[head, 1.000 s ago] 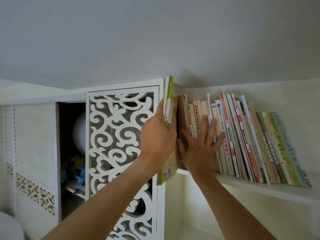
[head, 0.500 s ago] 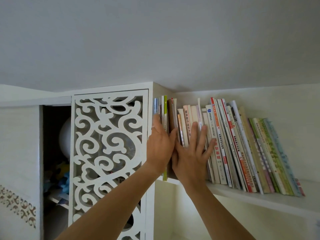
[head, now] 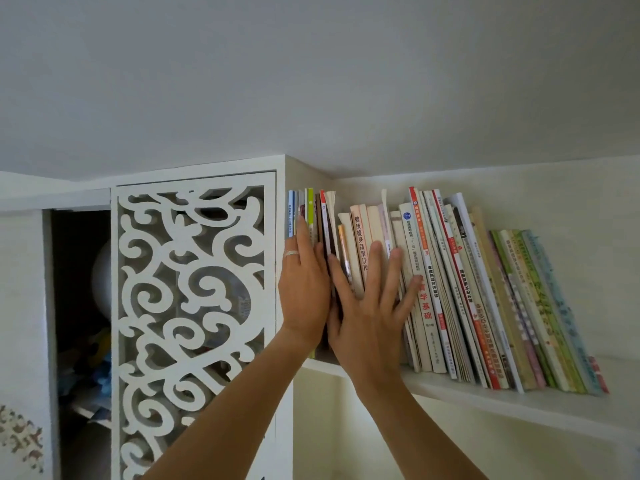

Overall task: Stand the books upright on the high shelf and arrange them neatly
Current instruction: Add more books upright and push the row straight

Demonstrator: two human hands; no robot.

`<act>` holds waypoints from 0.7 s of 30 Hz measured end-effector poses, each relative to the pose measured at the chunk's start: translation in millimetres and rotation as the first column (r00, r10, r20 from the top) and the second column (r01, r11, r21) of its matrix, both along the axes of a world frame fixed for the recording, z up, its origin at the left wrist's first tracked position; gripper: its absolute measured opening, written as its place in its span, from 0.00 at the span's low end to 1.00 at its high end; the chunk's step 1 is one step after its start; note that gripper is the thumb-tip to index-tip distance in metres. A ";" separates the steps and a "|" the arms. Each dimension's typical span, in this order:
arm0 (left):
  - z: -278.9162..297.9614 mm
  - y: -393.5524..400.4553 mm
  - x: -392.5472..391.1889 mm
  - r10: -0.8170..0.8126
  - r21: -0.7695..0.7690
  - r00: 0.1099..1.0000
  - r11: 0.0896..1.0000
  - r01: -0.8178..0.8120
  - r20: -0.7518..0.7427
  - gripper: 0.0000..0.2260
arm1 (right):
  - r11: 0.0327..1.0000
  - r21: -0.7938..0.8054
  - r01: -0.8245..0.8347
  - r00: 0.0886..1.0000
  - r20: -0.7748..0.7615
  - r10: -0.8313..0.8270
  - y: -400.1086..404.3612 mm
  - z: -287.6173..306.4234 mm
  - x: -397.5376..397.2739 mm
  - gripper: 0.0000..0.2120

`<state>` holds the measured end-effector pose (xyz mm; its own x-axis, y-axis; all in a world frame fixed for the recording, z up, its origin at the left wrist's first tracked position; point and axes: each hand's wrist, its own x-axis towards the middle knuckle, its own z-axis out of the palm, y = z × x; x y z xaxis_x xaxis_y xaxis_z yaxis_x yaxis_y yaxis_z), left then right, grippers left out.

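Head view: our left hand (head: 304, 289) and right hand (head: 372, 306), both flat and released, press the books (head: 450, 289) upright on the shelf (head: 519, 407), apparently closing gaps.

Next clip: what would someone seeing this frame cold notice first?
Two bare hands pressed flat against book spines on a high shelf just under the ceiling: the left hand, wearing a ring, on the thin books nearest the cabinet, the right hand spread over the middle ones. Next, the long row of books to the right, all leaning left. At left stands a white fretwork cabinet door.
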<state>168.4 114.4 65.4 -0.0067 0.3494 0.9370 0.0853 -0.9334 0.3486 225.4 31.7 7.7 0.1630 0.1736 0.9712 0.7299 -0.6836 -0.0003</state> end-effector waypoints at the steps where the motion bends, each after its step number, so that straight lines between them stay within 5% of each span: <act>1: -2.6 -0.6 1.5 0.005 0.019 1.000 1.000 -0.005 -0.003 0.25 | 1.000 -0.001 0.006 1.000 0.000 -0.006 -0.4 -1.0 0.4 0.35; 5: -8.6 15.3 3.0 0.323 0.174 0.943 0.927 -0.332 0.074 0.27 | 1.000 0.012 -0.011 1.000 0.007 0.011 -2.6 -1.4 -1.8 0.32; 13: -10.5 34.0 8.2 0.433 0.292 0.901 0.865 -0.407 -0.028 0.31 | 0.999 0.033 -0.032 0.999 0.013 0.032 -2.5 -0.3 -4.6 0.28; 21: -38.3 34.5 8.7 0.360 0.371 0.933 0.868 -0.329 -0.014 0.27 | 0.992 0.109 -0.063 0.998 0.021 0.061 -3.4 -2.3 -1.8 0.28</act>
<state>177.1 148.9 27.0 0.0152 -0.0195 0.9997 0.4376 -0.8988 -0.0242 223.6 28.3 5.4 0.1382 0.0754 0.9875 0.7714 -0.6336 -0.0595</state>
